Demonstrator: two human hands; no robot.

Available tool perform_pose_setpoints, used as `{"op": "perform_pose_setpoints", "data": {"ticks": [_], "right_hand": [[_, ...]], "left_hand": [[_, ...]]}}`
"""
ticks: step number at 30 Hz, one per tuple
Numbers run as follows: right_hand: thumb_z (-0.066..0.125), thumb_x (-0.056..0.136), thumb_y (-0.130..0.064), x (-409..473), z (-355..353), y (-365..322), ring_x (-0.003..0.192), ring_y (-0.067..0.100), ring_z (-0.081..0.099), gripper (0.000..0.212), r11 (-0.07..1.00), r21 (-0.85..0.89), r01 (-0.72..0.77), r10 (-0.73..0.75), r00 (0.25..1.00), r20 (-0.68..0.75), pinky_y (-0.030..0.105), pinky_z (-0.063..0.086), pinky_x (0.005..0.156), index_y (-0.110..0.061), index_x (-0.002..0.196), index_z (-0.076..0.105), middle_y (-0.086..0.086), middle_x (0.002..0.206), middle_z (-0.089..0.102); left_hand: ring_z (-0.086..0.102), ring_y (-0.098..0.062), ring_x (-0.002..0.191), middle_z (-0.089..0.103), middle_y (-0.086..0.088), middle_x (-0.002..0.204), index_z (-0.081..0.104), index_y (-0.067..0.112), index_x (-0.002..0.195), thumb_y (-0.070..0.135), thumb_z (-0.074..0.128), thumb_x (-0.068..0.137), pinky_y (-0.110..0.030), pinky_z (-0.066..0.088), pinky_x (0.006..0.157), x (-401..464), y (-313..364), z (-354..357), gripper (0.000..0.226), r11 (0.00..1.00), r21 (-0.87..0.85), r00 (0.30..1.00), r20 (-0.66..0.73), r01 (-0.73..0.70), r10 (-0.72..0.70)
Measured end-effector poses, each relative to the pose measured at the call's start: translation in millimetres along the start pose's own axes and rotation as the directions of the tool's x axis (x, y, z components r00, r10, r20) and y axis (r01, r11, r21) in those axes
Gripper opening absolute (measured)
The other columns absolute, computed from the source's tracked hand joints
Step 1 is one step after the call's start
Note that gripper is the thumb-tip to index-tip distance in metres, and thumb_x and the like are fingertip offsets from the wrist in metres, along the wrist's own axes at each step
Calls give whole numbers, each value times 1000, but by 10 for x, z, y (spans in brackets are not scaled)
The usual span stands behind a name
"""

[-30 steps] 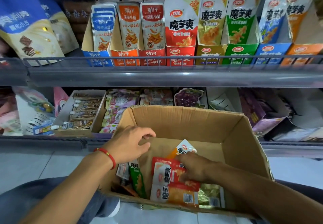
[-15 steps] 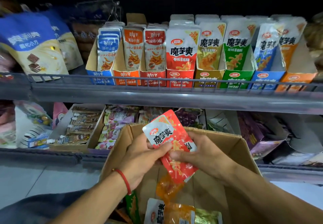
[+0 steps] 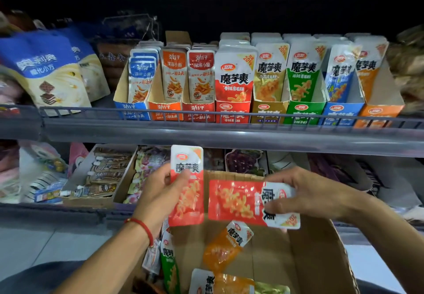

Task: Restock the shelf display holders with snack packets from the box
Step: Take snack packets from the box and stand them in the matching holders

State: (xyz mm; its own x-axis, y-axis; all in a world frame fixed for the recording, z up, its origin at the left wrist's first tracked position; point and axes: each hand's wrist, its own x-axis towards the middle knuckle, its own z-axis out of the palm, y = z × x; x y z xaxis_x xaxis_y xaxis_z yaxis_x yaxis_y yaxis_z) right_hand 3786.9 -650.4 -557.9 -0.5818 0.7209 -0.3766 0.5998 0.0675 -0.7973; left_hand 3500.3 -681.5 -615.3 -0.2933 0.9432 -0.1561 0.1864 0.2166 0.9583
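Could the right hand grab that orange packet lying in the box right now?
Probably not yet: the right hand already grips a red packet held sideways above the cardboard box. The orange packet lies uncovered just below, so the path itself looks free.

upper shelf (image 3: 229, 130) under display holders (image 3: 231, 112)

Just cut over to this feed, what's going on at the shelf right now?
A person is restocking snack packets from a cardboard box in front of the shelf. The left hand holds one red packet upright, and the right hand holds a second red packet sideways, both above the box. The matching red holder sits on the upper shelf, already looking well filled. An orange packet and a green packet lie in the box.
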Motion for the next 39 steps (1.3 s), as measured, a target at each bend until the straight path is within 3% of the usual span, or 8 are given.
{"op": "perform_pose_setpoints", "data": {"ticks": [3,8,15,19,23,30,34,39], "right_hand": [[78,90,-28,-4,-15,-42,91,12,76,17,994,-110,-2,11,997,80,27,60,79,-18,103,73,-7,100,79],[85,82,-32,216,67,-127,83,5,75,31,985,-170,27,-74,957,-279,30,63,71,-24,99,60,-10,97,78],[87,73,-46,397,133,-148,84,1,65,53,973,-200,113,-197,858,-475,12,49,61,-30,110,54,-14,99,69],[78,83,-38,411,135,-184,82,18,76,36,977,37,210,-189,935,-301,28,55,53,-16,107,63,-1,99,78],[75,84,-35,363,10,-279,64,26,70,38,961,157,228,-140,889,-436,32,54,52,-3,98,59,8,88,79],[82,80,-12,216,-31,-392,75,17,77,31,966,213,148,-74,944,-320,25,62,66,-10,107,67,0,92,80],[82,75,-17,96,-161,-506,76,14,77,27,943,97,317,-184,744,-643,24,62,65,-19,100,72,-8,87,80],[82,80,-21,58,-349,-672,79,-5,72,26,880,-265,394,-418,380,-825,7,53,67,-39,94,71,-34,86,73]], "left_hand": [[75,-4,82,76,22,84,73,28,98,42,58,99,-40,59,93,-123,59,133,20,997,74,973,224,31,-47],[75,-6,90,79,12,96,67,29,113,56,62,84,-27,59,89,-294,127,299,40,996,83,862,503,23,-62],[71,-14,110,74,5,120,55,32,133,46,91,65,-43,59,96,-181,152,195,78,998,50,849,528,-32,1],[71,-6,107,75,14,112,58,39,124,24,90,75,-32,60,91,-157,191,189,60,993,51,843,533,-110,65],[74,-7,96,77,10,105,61,31,119,45,81,75,-31,61,81,-123,240,159,50,992,62,867,494,-106,61],[69,3,82,71,10,95,60,32,110,56,70,83,-16,54,64,-72,360,176,37,875,257,858,432,-411,277],[65,4,93,68,20,106,61,38,118,47,77,83,-16,57,73,104,539,204,40,857,194,878,139,-477,457],[64,-2,94,62,19,112,63,29,130,25,77,88,-15,56,76,303,793,270,45,746,161,752,-27,-647,658]]}}
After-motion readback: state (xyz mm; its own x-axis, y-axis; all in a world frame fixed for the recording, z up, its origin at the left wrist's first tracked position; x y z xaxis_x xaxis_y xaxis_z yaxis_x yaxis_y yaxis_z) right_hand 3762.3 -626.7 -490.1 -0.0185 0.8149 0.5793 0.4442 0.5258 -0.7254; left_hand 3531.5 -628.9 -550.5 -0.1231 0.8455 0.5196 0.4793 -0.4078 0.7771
